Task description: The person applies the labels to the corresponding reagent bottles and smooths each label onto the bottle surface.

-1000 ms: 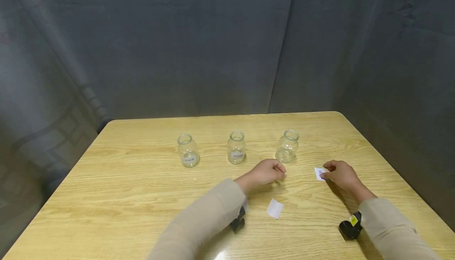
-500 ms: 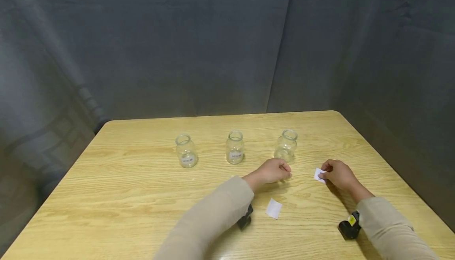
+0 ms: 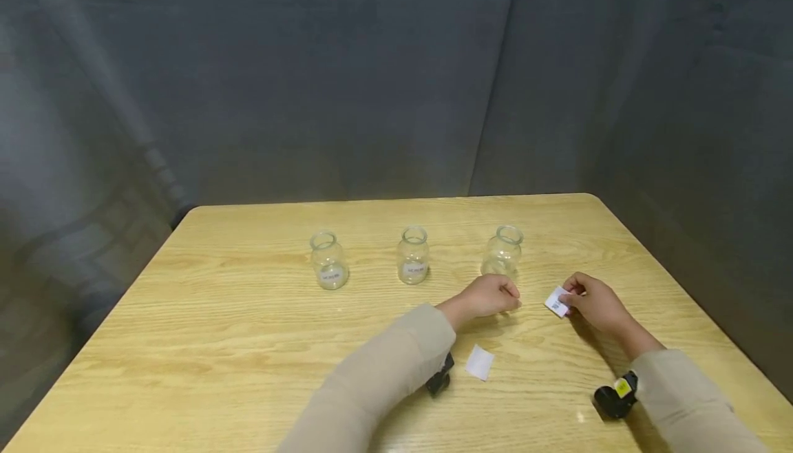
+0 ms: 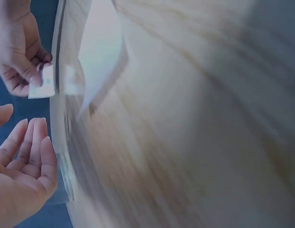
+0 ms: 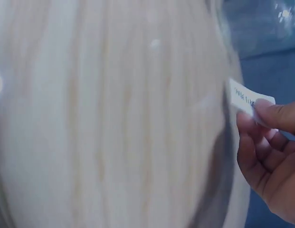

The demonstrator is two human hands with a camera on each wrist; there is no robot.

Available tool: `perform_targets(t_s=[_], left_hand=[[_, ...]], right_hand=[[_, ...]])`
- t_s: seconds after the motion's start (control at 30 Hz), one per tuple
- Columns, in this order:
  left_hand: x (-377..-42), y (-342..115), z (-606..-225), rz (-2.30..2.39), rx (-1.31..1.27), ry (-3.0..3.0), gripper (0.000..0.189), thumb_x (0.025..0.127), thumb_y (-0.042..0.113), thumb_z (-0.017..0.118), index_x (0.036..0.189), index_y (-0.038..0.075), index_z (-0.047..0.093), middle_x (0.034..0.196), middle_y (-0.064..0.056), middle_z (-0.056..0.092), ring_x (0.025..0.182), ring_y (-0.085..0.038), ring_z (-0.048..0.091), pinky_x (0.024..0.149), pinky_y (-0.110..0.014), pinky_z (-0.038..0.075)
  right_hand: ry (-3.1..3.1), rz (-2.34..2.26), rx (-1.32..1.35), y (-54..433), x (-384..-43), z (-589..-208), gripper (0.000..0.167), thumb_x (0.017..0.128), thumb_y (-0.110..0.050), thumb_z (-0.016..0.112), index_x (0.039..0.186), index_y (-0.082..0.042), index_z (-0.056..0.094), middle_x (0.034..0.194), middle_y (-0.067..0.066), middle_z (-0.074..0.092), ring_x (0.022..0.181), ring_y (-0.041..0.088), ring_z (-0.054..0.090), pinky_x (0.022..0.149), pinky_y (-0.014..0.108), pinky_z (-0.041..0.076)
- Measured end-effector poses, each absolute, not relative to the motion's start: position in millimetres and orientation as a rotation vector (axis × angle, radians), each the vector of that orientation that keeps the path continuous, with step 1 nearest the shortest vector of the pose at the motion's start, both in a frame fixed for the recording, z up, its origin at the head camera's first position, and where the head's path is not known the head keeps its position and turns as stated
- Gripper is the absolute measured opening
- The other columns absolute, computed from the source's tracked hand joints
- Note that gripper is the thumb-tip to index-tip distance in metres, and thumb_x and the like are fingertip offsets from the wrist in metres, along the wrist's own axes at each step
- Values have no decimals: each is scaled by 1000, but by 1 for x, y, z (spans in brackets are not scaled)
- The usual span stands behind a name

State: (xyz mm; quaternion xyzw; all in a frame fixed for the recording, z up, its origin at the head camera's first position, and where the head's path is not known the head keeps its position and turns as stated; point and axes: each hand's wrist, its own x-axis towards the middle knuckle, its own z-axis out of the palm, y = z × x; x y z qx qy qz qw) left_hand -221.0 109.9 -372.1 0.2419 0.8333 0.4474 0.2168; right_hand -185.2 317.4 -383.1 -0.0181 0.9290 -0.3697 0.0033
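Observation:
Between thumb and fingers, my right hand [image 3: 597, 305] pinches a small white label [image 3: 557, 301] with dark print on it. The print also shows on the label [image 5: 244, 99] in the right wrist view. My left hand [image 3: 489, 296] is held over the table to the left of it, in front of the right glass jar [image 3: 503, 253], and partly covers that jar's base. Its fingers [image 4: 35, 142] are loosely bent, the thumb stands apart from them, and nothing is between them. A blank white paper piece [image 3: 480, 362] lies on the table below the left hand.
A middle jar [image 3: 413, 255] and a left jar [image 3: 328, 260] stand in a row with the right one, each bearing a printed label low on its front. The wooden table [image 3: 248, 329] ends at a grey curtain [image 3: 347, 81] behind.
My left hand has moved a little to the right, nearer the right hand. The label in the right hand has turned, and its print faces up more. The jars stand where they were.

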Motion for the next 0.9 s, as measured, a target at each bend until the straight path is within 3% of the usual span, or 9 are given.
perform_targets(t_s=[0.53, 0.9], left_hand=[[-222, 113, -369, 1574, 539, 2291, 9, 81, 13, 60, 90, 10, 58, 79, 7, 53, 68, -6, 50, 56, -18, 43], [-220, 109, -373, 1669, 489, 2272, 5, 80, 7, 60, 83, 11, 57, 74, 6, 51, 64, -6, 47, 52, -18, 41]], right_hand=[[2733, -1490, -381, 276, -185, -356, 17, 81, 8, 51, 97, 12, 49, 81, 14, 52, 67, 10, 49, 57, 28, 48], [2661, -1585, -330, 261, -184, -357, 18, 79, 6, 54, 95, 12, 51, 80, 14, 54, 68, 10, 52, 60, 29, 49]])
